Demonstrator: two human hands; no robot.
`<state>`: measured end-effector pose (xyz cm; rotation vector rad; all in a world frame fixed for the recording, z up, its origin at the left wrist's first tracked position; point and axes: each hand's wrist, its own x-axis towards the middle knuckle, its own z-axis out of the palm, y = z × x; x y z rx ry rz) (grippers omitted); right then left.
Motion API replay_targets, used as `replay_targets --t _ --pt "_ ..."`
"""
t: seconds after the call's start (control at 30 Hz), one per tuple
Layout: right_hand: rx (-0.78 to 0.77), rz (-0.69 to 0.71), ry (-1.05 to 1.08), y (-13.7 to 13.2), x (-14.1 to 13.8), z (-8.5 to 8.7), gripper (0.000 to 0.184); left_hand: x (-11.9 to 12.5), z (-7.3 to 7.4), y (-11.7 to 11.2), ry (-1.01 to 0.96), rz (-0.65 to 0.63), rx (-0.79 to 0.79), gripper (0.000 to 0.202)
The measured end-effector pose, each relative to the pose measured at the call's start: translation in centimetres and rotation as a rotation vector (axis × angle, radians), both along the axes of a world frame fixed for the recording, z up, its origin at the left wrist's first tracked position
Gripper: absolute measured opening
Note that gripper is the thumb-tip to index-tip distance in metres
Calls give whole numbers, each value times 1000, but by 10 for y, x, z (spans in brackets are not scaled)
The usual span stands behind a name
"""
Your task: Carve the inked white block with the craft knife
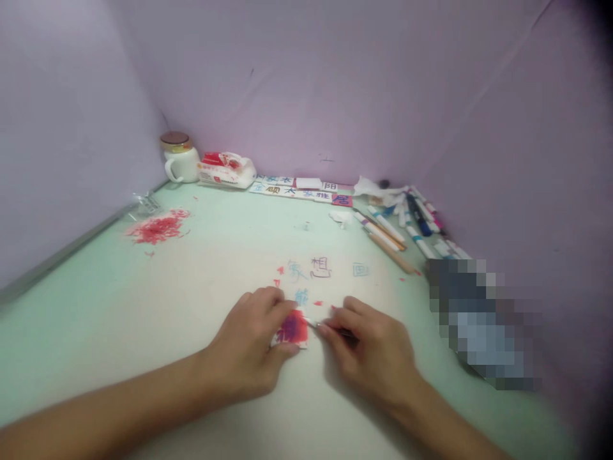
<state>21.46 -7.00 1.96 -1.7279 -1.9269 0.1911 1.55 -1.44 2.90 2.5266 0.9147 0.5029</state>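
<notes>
My left hand [256,338] is closed on a small white block [292,329] whose top face is coloured red and purple, pinning it to the pale green table [143,306]. My right hand [371,348] is closed around a thin dark tool [330,330], only partly visible, with its tip touching the block's right edge. Just beyond the hands, blue and dark characters [311,268] are printed or drawn on the table, with small red scraps [278,271] scattered about them.
A pile of red shavings [158,228] lies at the far left. A lidded white mug [179,160] and a tissue pack [226,170] stand in the back corner. A row of character tiles [299,190] lines the back wall. Several markers and pens [407,223] lie at right, near a blurred-out object [483,326].
</notes>
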Motion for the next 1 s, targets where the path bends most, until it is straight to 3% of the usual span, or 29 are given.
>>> replay_targets --t 0.47,1.0 --pt "-164 56 43 3 6 9 20 0 -2 -1 -35 -15 12 30" --pt "-248 40 90 1 5 14 20 0 -2 -2 -100 -4 -23 26"
